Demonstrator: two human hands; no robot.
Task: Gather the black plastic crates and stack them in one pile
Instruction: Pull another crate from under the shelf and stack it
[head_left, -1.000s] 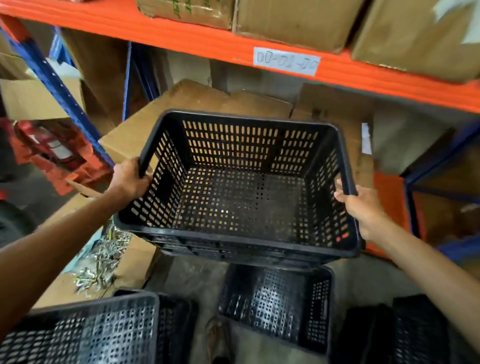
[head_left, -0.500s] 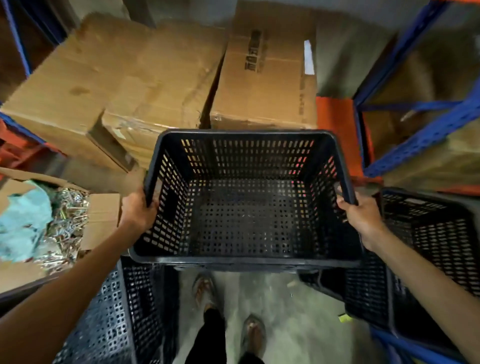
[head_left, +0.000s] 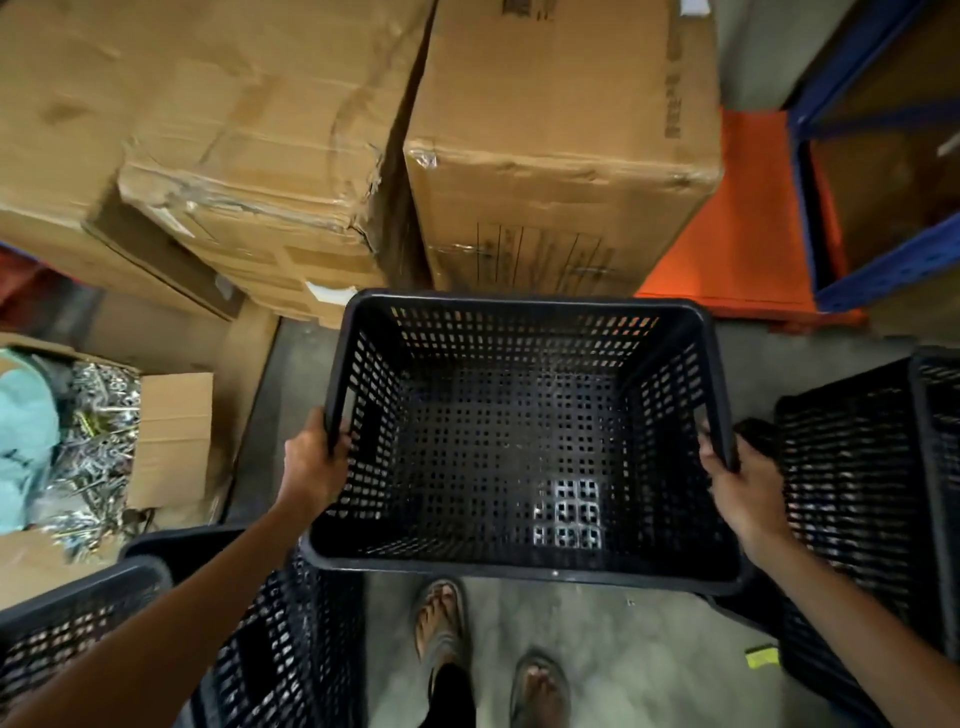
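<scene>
I hold an empty black perforated plastic crate level above the concrete floor, its opening facing up. My left hand grips its left rim and my right hand grips its right rim. More black crates stand at the lower left, partly behind my left forearm. Another black crate stands at the right, partly cut off by the frame edge. My sandalled feet show below the held crate.
Large cardboard boxes stand close in front of the crate. An open carton of metal parts sits at the left. Orange and blue shelving fills the upper right. A small yellow scrap lies on the floor.
The view has tilted further down and the crate has come lower and nearer to me, still held by both hands. The crates on the floor now flank it left and right.
</scene>
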